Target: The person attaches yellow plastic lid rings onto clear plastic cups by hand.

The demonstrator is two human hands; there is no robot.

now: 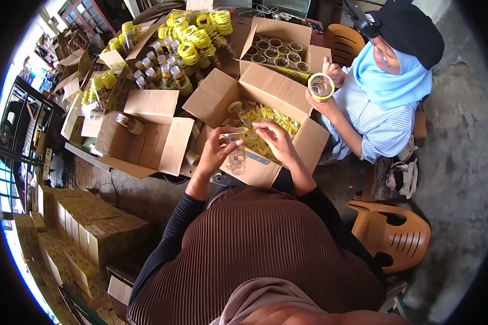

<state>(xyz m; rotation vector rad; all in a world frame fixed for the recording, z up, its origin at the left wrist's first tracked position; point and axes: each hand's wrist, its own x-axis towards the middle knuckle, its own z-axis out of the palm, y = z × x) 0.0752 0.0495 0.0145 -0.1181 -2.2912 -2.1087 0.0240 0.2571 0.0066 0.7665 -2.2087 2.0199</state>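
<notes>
My left hand [218,150] is closed around the upper part of a clear plastic jar [237,162], which has a yellowish rim and hangs tilted in front of my body. My right hand [276,142] is just to the right of the jar's top, its thumb and fingertips pinched together. Whatever is between those fingertips is too small to make out. Both hands are over the near side of an open cardboard box [279,84]. Inside it lie a heap of yellow strips [274,120] and a jar on its side near the left wall.
Left of my hands, another open box [146,143] holds a lying jar [129,123]. Behind are stacked yellow rings [192,35], several capped jars and a box of jars [276,51]. On the right a co-worker [377,103] holds a yellow-rimmed jar [321,86] beside an orange chair [393,235].
</notes>
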